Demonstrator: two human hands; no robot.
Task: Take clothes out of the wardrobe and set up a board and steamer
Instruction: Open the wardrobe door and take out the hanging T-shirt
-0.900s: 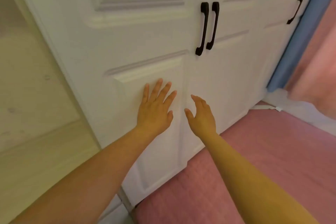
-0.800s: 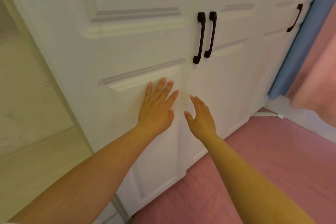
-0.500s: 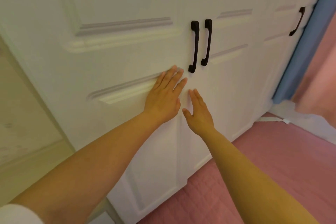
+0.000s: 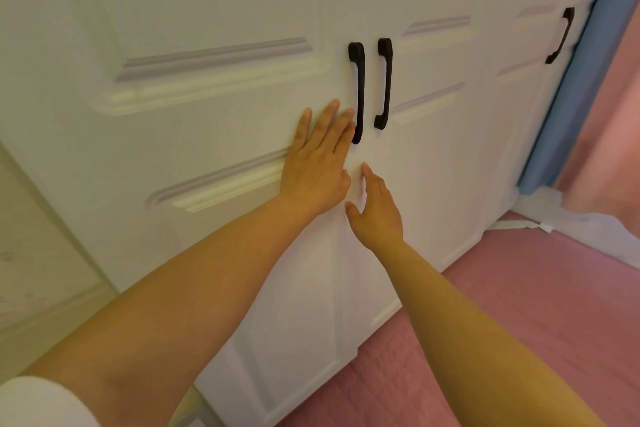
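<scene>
At the bottom of the frame two bare forearms reach up and forward, a white sleeve [image 4: 38,402] showing at the lower left corner. The left hand [image 4: 317,166] lies with straight, spread fingers against the white wardrobe [image 4: 207,3] door, its fingertips just beside the lower end of the left black handle [image 4: 357,90]. The right hand [image 4: 377,210] sits lower and slightly right, fingers loosely extended, holding nothing, near the seam between the two doors. Both handles run vertically; the right handle [image 4: 384,83] stands up and a little right of the right hand. The left hand is much nearer its handle. The doors are shut, so any clothes inside are hidden. A third handle [image 4: 561,35] and blue wall edge [image 4: 581,73] lie at the upper right, above the pink floor [image 4: 519,288].
</scene>
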